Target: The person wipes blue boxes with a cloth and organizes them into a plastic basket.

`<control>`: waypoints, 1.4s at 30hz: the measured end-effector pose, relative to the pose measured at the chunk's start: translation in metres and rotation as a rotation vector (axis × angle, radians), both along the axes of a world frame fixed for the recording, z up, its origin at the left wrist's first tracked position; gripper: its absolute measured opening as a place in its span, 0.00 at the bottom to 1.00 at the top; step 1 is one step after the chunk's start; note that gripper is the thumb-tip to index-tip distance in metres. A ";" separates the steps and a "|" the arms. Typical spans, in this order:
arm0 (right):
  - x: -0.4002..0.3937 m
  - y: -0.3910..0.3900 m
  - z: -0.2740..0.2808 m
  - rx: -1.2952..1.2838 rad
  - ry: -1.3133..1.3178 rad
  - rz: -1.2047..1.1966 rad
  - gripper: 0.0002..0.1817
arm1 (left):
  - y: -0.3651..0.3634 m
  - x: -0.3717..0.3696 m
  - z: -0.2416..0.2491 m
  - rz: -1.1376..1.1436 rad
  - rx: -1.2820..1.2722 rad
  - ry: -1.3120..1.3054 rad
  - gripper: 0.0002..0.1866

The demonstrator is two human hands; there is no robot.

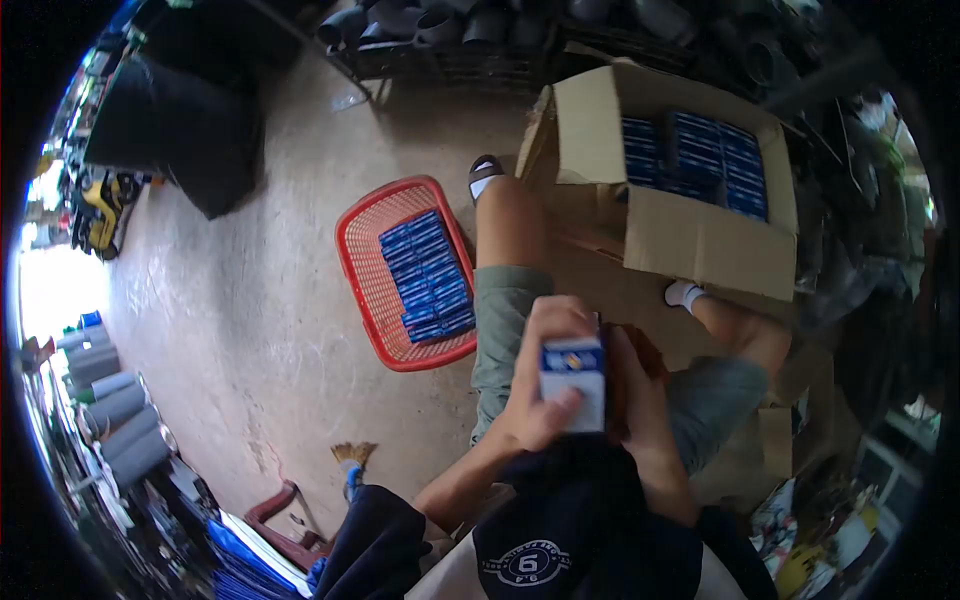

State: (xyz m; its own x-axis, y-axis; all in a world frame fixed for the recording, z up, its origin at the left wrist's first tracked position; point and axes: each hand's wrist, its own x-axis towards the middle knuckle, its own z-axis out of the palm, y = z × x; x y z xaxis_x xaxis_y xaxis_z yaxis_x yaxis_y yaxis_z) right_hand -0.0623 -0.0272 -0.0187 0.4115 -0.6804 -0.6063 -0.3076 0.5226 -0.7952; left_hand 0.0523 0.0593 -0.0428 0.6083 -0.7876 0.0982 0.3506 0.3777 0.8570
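My left hand [537, 385] is closed around a small blue-and-white box [574, 388], held up in front of my chest with its thumb across the white face. Close to the box's right side is my right hand [640, 395], blurred. Its fingers are mostly hidden, so I cannot see whether it grips the box or something else. An orange-red thing [643, 352] shows just beside that hand, too blurred to name. On the floor left of my leg stands a red plastic basket [362, 285], holding rows of small blue boxes [428, 275].
A large open cardboard carton [705, 235] stands ahead on the right, with stacked blue boxes [700, 150] inside. Behind it, a rack [450, 62] carries grey pipe fittings. A small broom [353, 460] and grey rolls or pipes [125, 425] are at the left.
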 end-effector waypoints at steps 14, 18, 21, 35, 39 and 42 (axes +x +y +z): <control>-0.036 -0.049 -0.079 0.222 0.705 -0.032 0.27 | 0.152 0.209 -0.211 0.395 0.598 0.394 0.34; -0.117 -0.045 -0.175 0.282 0.490 -0.098 0.25 | 0.139 0.242 -0.303 0.039 1.120 -0.188 0.39; -0.149 -0.044 -0.211 0.627 0.316 -0.220 0.11 | 0.117 0.242 -0.361 -0.243 1.232 -0.690 0.44; -0.134 -0.046 -0.205 0.548 0.492 -0.317 0.15 | 0.118 0.207 -0.449 -0.565 1.468 -0.741 0.45; -0.123 -0.040 -0.200 0.452 0.560 -0.311 0.18 | 0.118 0.203 -0.437 -0.507 1.495 -0.766 0.45; -0.107 -0.041 -0.191 0.306 0.693 -0.222 0.20 | 0.115 0.202 -0.415 -0.393 1.475 -0.788 0.38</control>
